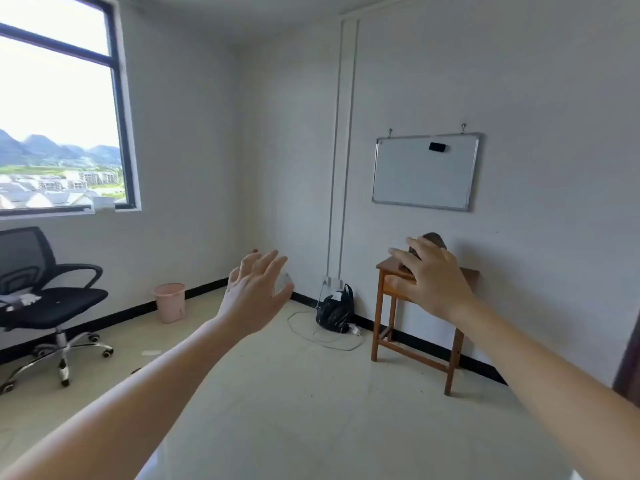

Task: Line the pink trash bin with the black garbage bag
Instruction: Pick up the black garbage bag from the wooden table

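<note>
The pink trash bin point(169, 302) stands upright on the floor against the far wall, below the window's right end. A black garbage bag point(336, 310), bulging and with something white at its mouth, sits on the floor in the room's corner by a wall socket. Both my arms reach out in front of me at chest height. My left hand point(254, 294) hovers with fingers spread, holding nothing, between the bin and the bag in the picture. My right hand point(429, 273) is also spread and empty, in front of the wooden table.
A black office chair point(45, 299) on castors stands at the left under the window. A small wooden table point(415, 327) with a dark object on it stands against the right wall, below a whiteboard point(424, 171). A white cable point(322, 336) loops on the floor by the bag.
</note>
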Tool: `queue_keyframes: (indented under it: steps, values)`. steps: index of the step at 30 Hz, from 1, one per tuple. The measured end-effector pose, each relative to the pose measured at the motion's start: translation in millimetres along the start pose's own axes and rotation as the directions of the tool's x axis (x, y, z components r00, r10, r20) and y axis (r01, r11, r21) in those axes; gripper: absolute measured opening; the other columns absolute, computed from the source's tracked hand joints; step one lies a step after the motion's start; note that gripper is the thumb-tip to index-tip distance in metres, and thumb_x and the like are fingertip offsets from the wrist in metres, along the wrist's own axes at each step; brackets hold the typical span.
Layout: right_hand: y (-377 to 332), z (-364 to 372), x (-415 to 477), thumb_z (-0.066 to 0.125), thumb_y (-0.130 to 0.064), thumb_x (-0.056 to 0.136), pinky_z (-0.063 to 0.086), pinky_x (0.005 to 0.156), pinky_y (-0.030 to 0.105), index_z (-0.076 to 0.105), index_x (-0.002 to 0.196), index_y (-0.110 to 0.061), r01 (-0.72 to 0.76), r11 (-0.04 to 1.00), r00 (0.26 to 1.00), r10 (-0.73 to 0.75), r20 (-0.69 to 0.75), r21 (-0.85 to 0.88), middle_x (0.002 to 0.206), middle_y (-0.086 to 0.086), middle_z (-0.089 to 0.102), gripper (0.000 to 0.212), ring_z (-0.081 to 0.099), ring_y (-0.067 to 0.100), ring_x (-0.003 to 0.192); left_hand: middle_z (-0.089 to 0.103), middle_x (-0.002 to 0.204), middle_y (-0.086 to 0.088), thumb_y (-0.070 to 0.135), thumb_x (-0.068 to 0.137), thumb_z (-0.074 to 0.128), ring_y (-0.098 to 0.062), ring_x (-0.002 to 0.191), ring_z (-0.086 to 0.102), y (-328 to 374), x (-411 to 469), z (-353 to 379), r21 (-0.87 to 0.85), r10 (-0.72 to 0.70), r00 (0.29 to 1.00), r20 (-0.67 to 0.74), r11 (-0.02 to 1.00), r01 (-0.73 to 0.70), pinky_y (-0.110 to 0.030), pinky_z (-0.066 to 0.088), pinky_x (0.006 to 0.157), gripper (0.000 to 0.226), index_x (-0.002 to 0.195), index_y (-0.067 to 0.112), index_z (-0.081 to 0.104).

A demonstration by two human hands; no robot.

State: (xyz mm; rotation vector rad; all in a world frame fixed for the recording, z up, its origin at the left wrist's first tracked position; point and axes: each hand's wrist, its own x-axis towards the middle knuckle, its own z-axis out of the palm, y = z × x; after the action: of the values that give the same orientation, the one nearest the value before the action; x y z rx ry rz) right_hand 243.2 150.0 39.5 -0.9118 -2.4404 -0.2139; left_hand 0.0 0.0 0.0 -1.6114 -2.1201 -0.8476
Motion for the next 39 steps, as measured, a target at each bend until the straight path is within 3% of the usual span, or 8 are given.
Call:
queue_keyframes:
  steps: [8,18,23,32,36,39]
  values:
    - [63.2,42.8,11.2,0.046,-0.044,0.091,0.015,0.114,0.046,0.037,0.138,-0.024,-0.088,0.996,0.996,0.088,0.024,-0.026,0.153,0.009,0.026,0.052,0.014,0.025,0.143,0.028,0.152,0.000,0.039,0.090,0.042,-0.021,0.140,0.014,11.0,53.8,78.7,-0.014,0.033,0.996,0.080,0.999,-0.032,-0.046,0.017,0.112,0.051,0.137,0.022,0.034]
    - [212.3,84.6,76.7,0.044,-0.043,0.092,0.015,0.114,0.040,0.036,0.138,-0.024,-0.189,0.980,0.979,0.193,0.071,-0.066,0.154,0.005,0.024,0.051,0.013,0.021,0.143,0.030,0.152,0.000,0.039,0.091,0.042,-0.021,0.139,0.016,84.3,194.3,207.5,-0.076,0.145,0.982,0.118,0.988,-0.137,-0.046,0.019,0.111,0.053,0.139,0.021,0.031]
    - [271.2,132.8,118.5,0.044,-0.042,0.092,0.019,0.113,0.042,0.038,0.137,-0.023,-0.192,0.981,0.975,0.192,0.114,-0.012,0.153,0.005,0.028,0.049,0.016,0.021,0.142,0.031,0.151,0.001,0.038,0.091,0.042,-0.019,0.140,0.016,94.5,245.0,274.5,-0.102,0.110,0.980,0.168,0.990,-0.094,-0.044,0.018,0.112,0.052,0.140,0.023,0.030]
    - [359.8,200.6,198.9,0.046,-0.038,0.092,0.019,0.113,0.044,0.039,0.137,-0.022,-0.173,0.983,0.968,0.182,0.175,-0.064,0.153,0.006,0.027,0.048,0.016,0.022,0.142,0.045,0.143,-0.005,0.029,0.091,0.045,-0.024,0.134,0.029,67.7,343.7,373.9,-0.100,0.036,0.976,0.216,0.995,-0.015,-0.043,0.024,0.107,0.046,0.135,0.018,0.039]
    - [409.6,190.9,255.6,0.048,-0.035,0.091,0.022,0.112,0.043,0.041,0.135,-0.021,-0.204,0.973,0.969,0.216,0.116,-0.111,0.150,0.008,0.032,0.047,0.021,0.024,0.140,0.044,0.143,-0.006,0.030,0.092,0.043,-0.024,0.135,0.029,78.8,415.3,416.5,-0.146,0.058,0.977,0.206,0.989,-0.028,-0.044,0.026,0.108,0.046,0.136,0.017,0.038]
    - [447.6,199.3,281.9,0.049,-0.032,0.091,0.028,0.107,0.041,0.047,0.131,-0.019,-0.273,0.962,0.962,0.273,0.008,-0.028,0.143,0.006,0.043,0.042,0.030,0.023,0.135,0.046,0.141,-0.007,0.029,0.092,0.042,-0.024,0.133,0.032,101.1,454.9,462.3,-0.239,0.048,0.979,0.200,0.971,0.001,-0.044,0.028,0.107,0.044,0.134,0.017,0.041]
